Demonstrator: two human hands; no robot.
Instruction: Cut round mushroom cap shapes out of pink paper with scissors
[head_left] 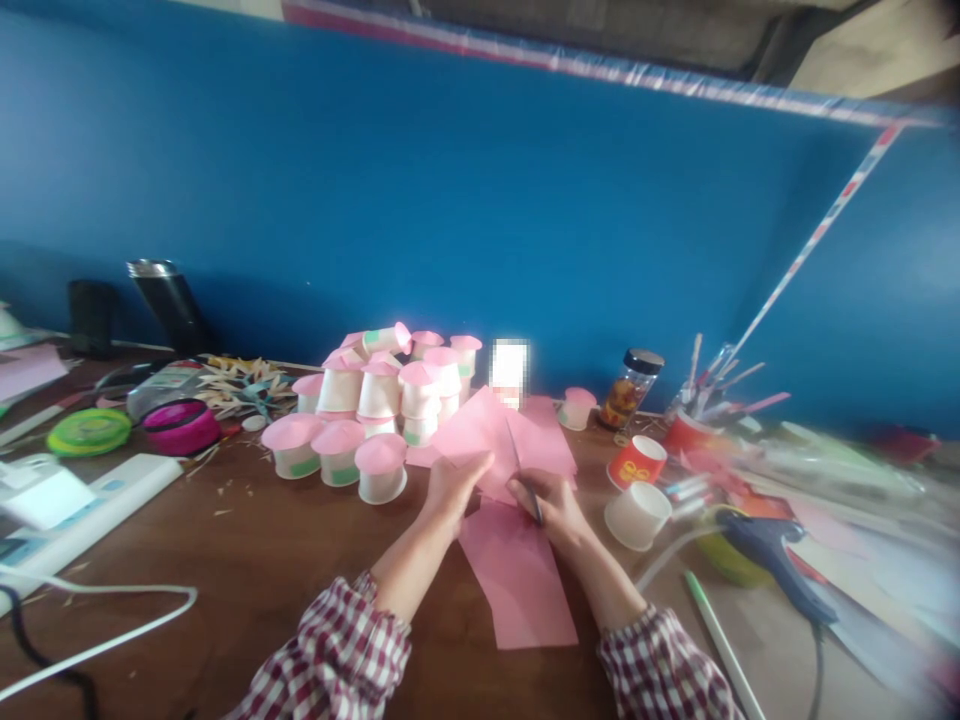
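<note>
My left hand [454, 485] grips the lower edge of a pink paper sheet [487, 435] that stands tilted above the brown table. My right hand [551, 505] is closed round scissors [525, 480], whose blades reach up into that sheet. A second pink sheet [521, 580] lies flat on the table under both wrists. Both arms wear red-and-white checked sleeves.
A pile of small white cups with pink paper tops [375, 400] stands left of my hands. A white cup [637, 515], a red cup [637, 460], a jar [630, 390], pens [709, 385] and a blue glue gun [772, 555] are to the right. A blue wall [450, 200] closes the back.
</note>
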